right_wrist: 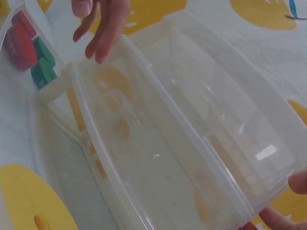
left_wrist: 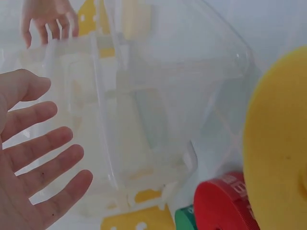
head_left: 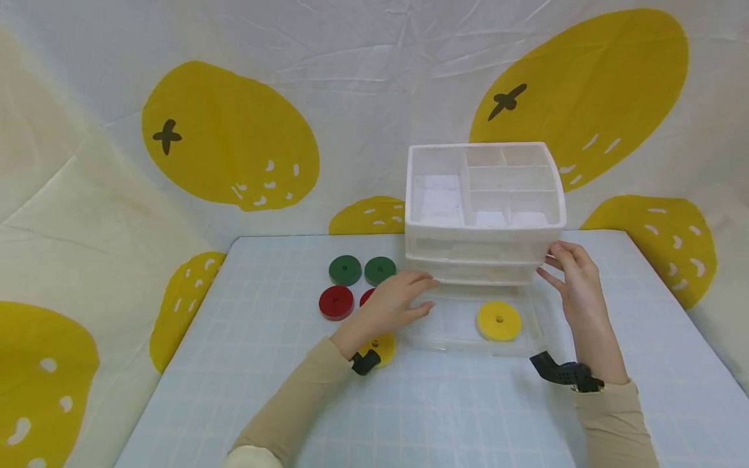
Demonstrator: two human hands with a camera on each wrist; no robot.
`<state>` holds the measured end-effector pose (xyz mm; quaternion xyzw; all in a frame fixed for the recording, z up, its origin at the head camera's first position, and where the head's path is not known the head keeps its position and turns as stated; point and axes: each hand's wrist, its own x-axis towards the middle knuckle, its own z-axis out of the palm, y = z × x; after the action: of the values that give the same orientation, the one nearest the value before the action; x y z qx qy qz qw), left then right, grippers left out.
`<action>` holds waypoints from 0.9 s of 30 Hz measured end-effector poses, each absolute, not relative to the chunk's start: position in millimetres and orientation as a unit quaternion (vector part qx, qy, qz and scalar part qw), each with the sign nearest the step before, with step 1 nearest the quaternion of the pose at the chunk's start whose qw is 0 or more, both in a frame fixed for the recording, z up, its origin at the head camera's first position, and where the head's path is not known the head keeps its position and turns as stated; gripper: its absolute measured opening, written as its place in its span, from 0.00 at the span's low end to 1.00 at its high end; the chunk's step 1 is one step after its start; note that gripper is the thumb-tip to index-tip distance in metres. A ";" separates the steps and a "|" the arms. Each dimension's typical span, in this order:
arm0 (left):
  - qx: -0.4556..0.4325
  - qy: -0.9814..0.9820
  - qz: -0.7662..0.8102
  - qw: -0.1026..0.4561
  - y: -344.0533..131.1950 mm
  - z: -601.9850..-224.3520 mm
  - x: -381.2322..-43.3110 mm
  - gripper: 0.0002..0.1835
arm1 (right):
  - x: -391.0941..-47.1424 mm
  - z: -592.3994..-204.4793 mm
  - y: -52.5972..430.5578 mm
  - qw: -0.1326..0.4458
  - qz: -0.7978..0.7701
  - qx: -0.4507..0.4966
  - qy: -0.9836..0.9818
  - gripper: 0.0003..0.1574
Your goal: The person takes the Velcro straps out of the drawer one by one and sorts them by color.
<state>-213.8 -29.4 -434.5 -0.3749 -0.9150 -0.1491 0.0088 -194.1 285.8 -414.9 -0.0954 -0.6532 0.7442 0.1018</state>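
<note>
A white drawer organizer (head_left: 482, 247) with a compartmented top stands at the back of the table. Its clear bottom drawer (head_left: 445, 338) is pulled out, and a yellow disc with a centre hole (head_left: 499, 321) lies inside. My left hand (head_left: 389, 304) hovers at the organizer's front left, fingers spread and holding nothing. At the right side, my right hand (head_left: 579, 279) touches the organizer's edge with its fingertips. Beneath the left forearm is another yellow disc (head_left: 383, 351), partly hidden. A red disc (head_left: 336, 303) lies left of that hand, which partly covers a second red disc (head_left: 367, 296).
Two green discs, the left one (head_left: 345, 270) and the right one (head_left: 380, 270), lie behind the red ones. A pale checked cloth (head_left: 246, 390) covers the table. Behind hangs a white curtain (head_left: 363, 97) with yellow fruit shapes.
</note>
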 end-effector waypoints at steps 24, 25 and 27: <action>-0.511 -0.858 -0.057 -0.010 48.5 -426.3 -229.8 0.22 | -194.4 -415.6 287.2 0.097 0.749 -0.094 -0.648 0.13; -0.514 -0.856 -0.051 -0.011 52.0 -426.6 -230.2 0.22 | -194.4 -415.5 287.2 0.097 0.748 -0.095 -0.649 0.13; -0.521 -0.853 -0.037 -0.014 59.2 -426.2 -230.7 0.22 | -194.3 -415.1 287.1 0.095 0.746 -0.096 -0.652 0.14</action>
<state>-230.7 59.2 -426.2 -0.5210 -0.8527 -0.0372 -0.0141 -194.3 287.1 -415.1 -0.0961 -0.6518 0.7462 0.0954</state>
